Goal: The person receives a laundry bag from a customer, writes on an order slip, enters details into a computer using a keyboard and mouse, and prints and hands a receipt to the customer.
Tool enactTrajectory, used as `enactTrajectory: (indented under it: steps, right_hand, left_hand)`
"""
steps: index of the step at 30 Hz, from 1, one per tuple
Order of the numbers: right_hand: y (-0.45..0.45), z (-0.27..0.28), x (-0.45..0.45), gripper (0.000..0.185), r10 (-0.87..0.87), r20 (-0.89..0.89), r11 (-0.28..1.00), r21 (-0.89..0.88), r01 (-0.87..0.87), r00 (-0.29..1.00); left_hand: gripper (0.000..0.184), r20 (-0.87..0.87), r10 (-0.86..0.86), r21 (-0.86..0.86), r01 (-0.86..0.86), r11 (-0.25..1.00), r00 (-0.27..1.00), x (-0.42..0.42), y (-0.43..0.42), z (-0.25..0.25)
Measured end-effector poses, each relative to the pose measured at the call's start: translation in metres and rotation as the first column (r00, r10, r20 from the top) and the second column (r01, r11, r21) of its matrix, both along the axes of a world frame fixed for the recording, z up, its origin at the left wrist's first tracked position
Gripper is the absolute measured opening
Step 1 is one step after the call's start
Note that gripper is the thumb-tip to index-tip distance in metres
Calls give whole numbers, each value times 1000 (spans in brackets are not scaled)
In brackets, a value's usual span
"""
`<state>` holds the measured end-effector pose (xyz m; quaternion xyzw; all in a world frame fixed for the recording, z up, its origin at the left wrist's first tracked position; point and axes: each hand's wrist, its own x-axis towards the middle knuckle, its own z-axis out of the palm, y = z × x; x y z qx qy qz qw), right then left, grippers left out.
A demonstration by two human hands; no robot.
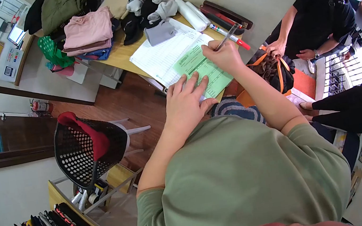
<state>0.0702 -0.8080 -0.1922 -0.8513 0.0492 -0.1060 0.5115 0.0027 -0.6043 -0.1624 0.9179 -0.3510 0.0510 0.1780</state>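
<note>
My right hand (225,56) is closed round a thin pen (227,37), its tip side over the upper right of a green printed form (202,67). My left hand (186,98) lies with fingers spread on the form's lower left edge. Under the form is an open lined notebook (153,60) with handwriting, and a folded grey cloth (160,32) rests on its upper part. A red and white marker (242,44) lies right of my right hand.
Folded clothes (88,30), bundled socks (158,4) and white rolls (192,14) sit on the wooden table (119,51). A black chair (82,153) stands left. At right, a person in black (317,9) holds a bag (274,71); others are beyond.
</note>
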Motion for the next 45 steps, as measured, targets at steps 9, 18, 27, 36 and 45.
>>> enactTrajectory:
  steps: [9, 18, 27, 36, 45]
  right_hand:
    - [-2, -1, -1, 38, 4, -28, 1000, -21, -4, 1000]
    - [-4, 6, -3, 41, 42, -34, 999, 8, -42, 999]
    - [-5, 11, 0, 29, 182, -59, 959, 230, -164, 982]
    - [2, 4, -16, 34, 397, 80, 913, 69, -402, 914]
    - [7, -3, -14, 27, 373, -91, 925, 120, -362, 923]
  left_hand:
    - [68, -14, 5, -6, -5, 1000, 1000, -3, -1, 1]
    - [70, -9, 16, 12, -16, 1000, 1000, -4, -3, 2]
    - [71, 53, -103, -7, 103, 995, 993, -13, 3, -4]
    - [68, 60, -151, 1, 151, 988, 987, -19, 24, -23]
    - [73, 7, -161, -39, 161, 986, 987, -12, 21, -22]
